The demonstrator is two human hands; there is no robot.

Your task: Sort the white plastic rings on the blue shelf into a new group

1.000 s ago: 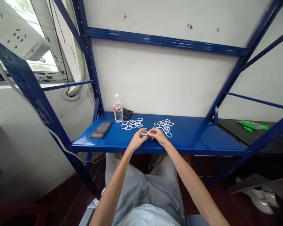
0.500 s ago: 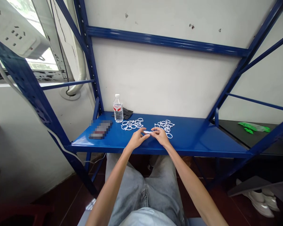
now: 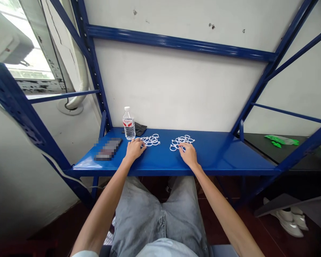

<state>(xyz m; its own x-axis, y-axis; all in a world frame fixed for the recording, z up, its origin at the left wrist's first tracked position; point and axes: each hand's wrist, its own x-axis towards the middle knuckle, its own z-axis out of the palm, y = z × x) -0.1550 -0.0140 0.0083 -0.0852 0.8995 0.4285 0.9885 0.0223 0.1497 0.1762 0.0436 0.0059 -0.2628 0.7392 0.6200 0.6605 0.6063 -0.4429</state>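
Note:
Two heaps of white plastic rings lie on the blue metal shelf (image 3: 216,157). My left hand (image 3: 135,149) rests palm down at the near left edge of the left heap (image 3: 151,140), fingers touching its rings. My right hand (image 3: 188,153) lies at the near edge of the right heap (image 3: 180,142), fingertips on its rings. Whether either hand grips a ring is hidden by the fingers.
A water bottle (image 3: 128,123) stands at the back left beside a dark cloth (image 3: 140,129). A phone (image 3: 107,149) lies at the shelf's left end. Blue rack posts and braces frame the shelf. Green items (image 3: 280,140) sit on a dark surface to the right; shoes (image 3: 289,218) below.
My hands held one ring together at the shelf's middle. They have parted: the left went to the left heap, the right to the right heap. The view shifted slightly.

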